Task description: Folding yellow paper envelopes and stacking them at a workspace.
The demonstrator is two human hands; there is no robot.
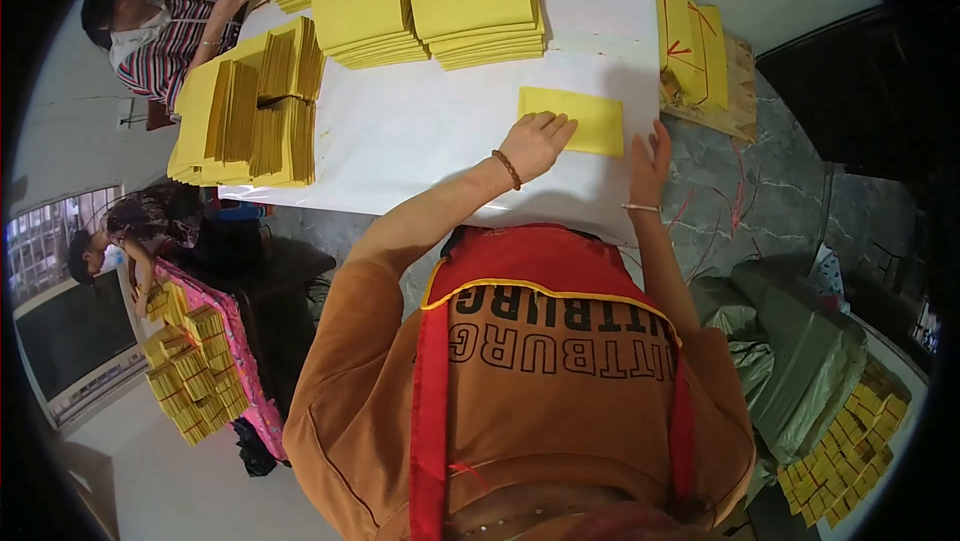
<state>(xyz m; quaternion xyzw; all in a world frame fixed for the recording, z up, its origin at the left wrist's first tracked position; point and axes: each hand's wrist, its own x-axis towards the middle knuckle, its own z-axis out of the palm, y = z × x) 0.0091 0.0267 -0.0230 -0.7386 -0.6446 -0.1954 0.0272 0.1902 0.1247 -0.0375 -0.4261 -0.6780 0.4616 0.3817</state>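
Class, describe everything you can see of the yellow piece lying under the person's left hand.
The piece is a flat, plain yellow rectangle that looks like paper, with straight edges. Whether it has several layers cannot be told. It lies on the white table, long sides running roughly left to right, toward its near right corner. The left hand rests on the piece's lower left part, hiding that corner; the right hand is beside its right edge, apparently not touching.

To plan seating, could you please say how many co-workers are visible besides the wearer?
2: a striped-top person upper left, by the white table; a dark-clothed person middle left. Others may be hidden.
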